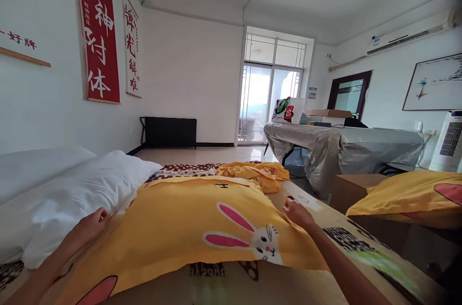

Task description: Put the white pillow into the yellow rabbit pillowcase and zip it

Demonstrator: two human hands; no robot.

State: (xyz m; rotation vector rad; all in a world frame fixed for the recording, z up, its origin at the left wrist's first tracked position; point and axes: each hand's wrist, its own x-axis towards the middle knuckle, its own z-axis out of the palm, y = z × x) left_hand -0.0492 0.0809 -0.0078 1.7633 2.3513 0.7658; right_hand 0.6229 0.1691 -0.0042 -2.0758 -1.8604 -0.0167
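A yellow pillowcase point(173, 228) with a white rabbit print lies spread across the bed in front of me, its near edge curving over the patterned sheet. At its left side is my left hand point(96, 221), closed with curled fingers, near a white pillow point(104, 180). My right hand point(299, 212) is closed at the pillowcase's right edge. What either hand pinches, if anything, is too small to tell. Beyond the pillowcase lies a crumpled yellow cloth point(272, 179).
At the right, another yellow pillow point(415, 196) sits over a cardboard box point(352, 189). A table under a silvery plastic cover point(325, 144) stands behind, bearing boxes and a bag. A black folded panel point(169, 132) leans by the far wall.
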